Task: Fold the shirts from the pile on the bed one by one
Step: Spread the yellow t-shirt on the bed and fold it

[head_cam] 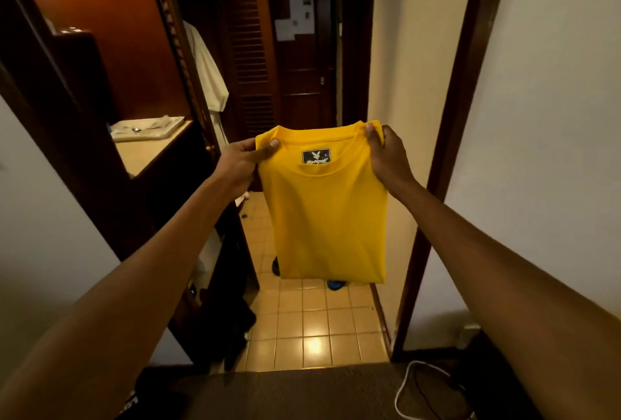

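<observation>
Hands are pinching the yellow shirt [327, 211] at its shoulders, left hand [247, 159] and right hand [386, 154], holding it hanging over the tiled floor [312, 329]. Slackening either pinch risks undoing the side folds and dropping it.

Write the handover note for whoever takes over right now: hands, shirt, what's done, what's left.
Left hand: pinches the yellow shirt at one top corner.
Right hand: grips the other top corner.
Shirt: hangs in the air above the tiled floor, neck up, label facing the camera.
Done: no sleeves show, so the sides look folded in.
Left: probably fold it top to bottom and set it down. The bed and the pile are out of view.
</observation>
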Tool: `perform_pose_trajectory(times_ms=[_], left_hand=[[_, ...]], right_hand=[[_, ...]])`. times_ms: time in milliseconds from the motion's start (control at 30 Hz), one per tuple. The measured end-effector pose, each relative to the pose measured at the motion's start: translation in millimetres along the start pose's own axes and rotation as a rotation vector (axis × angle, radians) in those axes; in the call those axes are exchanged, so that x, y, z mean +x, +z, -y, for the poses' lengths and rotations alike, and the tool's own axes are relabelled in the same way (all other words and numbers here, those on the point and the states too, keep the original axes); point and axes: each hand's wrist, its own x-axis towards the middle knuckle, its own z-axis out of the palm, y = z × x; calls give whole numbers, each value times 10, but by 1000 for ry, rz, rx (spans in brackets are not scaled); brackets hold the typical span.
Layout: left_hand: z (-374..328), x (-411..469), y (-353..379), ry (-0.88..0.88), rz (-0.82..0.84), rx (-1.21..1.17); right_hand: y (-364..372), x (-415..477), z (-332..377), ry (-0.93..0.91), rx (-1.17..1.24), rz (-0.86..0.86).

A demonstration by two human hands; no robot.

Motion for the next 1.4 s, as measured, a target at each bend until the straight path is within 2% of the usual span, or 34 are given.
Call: perform_pose_trajectory(times_ms=[333, 600, 733, 1000, 1200, 1400], left_hand=[[-115, 2135, -95, 44, -88, 47], [243, 3866, -320, 23, -142, -70], [485, 4845, -567, 20, -152, -28], [485, 6946, -1111, 47, -167, -51], [648, 8281, -1456, 12, -259, -125], [921, 9590, -1820, 37, -364, -53]], right_hand=[[835, 2326, -436, -41, 80, 93], [1692, 3753, -1037, 27, 116, 89], [2214, 4565, -1351, 31, 106, 92], [3337, 6381, -1706, 32, 165, 117], [4125, 7479, -2001, 59, 211, 159], [4948, 8674, -2363, -20, 114, 234]])
